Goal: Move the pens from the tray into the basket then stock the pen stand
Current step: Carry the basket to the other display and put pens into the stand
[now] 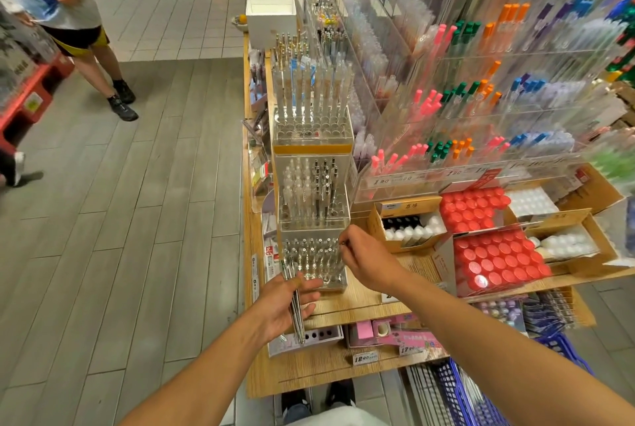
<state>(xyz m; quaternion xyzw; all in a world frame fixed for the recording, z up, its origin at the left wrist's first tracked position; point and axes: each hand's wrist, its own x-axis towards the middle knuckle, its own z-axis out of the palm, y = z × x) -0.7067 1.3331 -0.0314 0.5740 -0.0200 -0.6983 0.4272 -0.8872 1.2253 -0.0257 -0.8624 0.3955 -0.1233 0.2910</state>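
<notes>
A clear tiered pen stand (312,205) stands on the wooden display shelf (364,298). Its lowest tier (314,262) holds several silver-topped pens in round holes. My left hand (287,305) grips a bundle of silver pens (294,302), tips pointing up beside the stand's front left corner. My right hand (360,257) pinches a single pen at the right edge of the lowest tier, its tip just at the holes. A blue basket (481,391) sits low at the bottom right with packs inside.
Acrylic racks of coloured pens (481,82) rise behind the stand. Boxes of red-capped bottles (494,260) and white bottles (412,229) lie to the right. Another person (68,13) stands on the aisle floor at the upper left. My shoes (319,398) show below the shelf.
</notes>
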